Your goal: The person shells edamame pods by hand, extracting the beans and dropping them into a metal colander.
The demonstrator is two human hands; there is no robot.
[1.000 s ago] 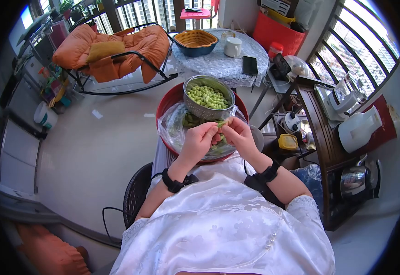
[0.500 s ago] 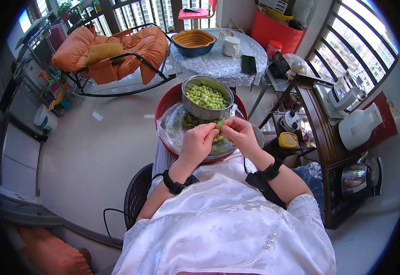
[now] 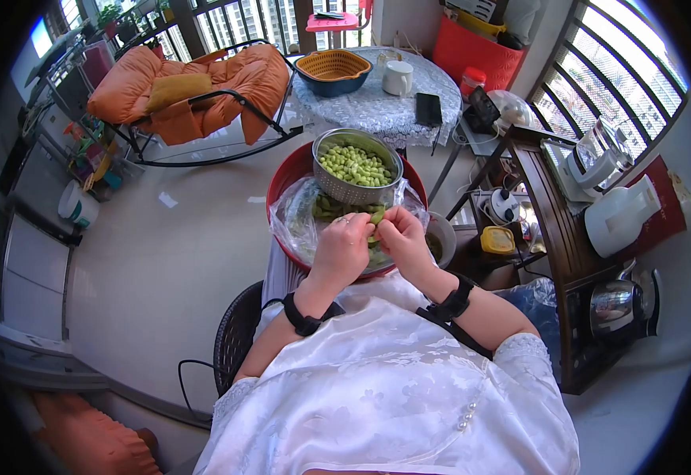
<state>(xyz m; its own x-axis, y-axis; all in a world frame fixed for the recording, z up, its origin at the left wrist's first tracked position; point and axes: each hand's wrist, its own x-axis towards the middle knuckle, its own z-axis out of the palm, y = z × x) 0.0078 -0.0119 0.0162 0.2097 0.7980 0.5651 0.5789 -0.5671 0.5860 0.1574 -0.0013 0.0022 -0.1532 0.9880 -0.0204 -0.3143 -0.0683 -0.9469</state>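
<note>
Between my fingertips is a green bean pod (image 3: 377,215), pinched from both sides. My left hand (image 3: 342,244) is closed on its left end, and my right hand (image 3: 406,241) is closed on the other, partly hiding it. Just beyond them, a perforated metal strainer (image 3: 355,192) full of shelled green beans (image 3: 353,165) rests in the back of a red basin (image 3: 284,176). Below the strainer, a clear plastic bag (image 3: 292,223) lines the basin, with more pods (image 3: 330,209) lying in it.
A bowl (image 3: 442,237) sits right of the basin. Behind stands a round cloth-covered table (image 3: 322,109) with a basket (image 3: 334,70), a white mug (image 3: 398,78) and a phone (image 3: 429,109). An orange rocking chair (image 3: 242,79) is back left; a dark wooden shelf (image 3: 547,206) stands at right.
My right hand has shifted slightly left and down, closer to my left hand. More of the bowl beside the basin now shows. The pod remains between my fingers.
</note>
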